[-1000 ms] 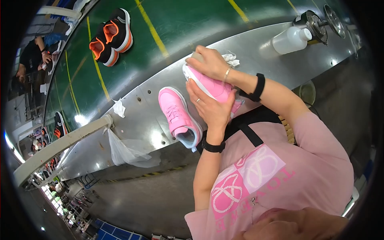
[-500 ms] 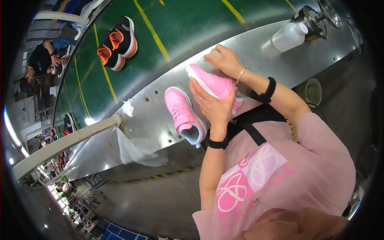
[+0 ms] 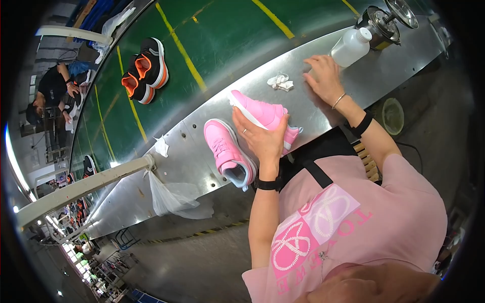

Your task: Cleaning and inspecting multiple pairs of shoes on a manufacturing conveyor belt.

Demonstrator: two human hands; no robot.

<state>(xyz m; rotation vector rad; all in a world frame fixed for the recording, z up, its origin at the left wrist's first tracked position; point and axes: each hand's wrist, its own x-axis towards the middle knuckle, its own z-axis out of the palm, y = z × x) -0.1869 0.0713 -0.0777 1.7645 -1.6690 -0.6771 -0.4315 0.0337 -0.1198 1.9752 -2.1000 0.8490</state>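
My left hand (image 3: 260,137) is closed round a pink sneaker (image 3: 262,112), thumb and fingers along its white sole. The shoe lies tilted on its side over the metal bench. Its mate, another pink sneaker (image 3: 226,149) with a pale blue lining, stands upright just left of that hand. My right hand (image 3: 326,81) hovers above the bench with fingers apart and nothing in them. Just beyond its fingertips stands a white plastic bottle (image 3: 351,48) with a white cap. A crumpled white cloth scrap (image 3: 281,82) lies between the held shoe and my right hand.
Beyond the metal bench (image 3: 192,146) runs a green conveyor belt (image 3: 222,45) carrying black and orange sneakers (image 3: 146,70). A metal can with a round plunger lid (image 3: 379,28) stands far right. A pale rail (image 3: 86,189) crosses at left, with a plastic bag (image 3: 172,194) hanging from it.
My right hand has left the pink sneaker and moved right towards the bottle. The whitish piece it held now appears to lie on the bench. My left hand keeps its hold.
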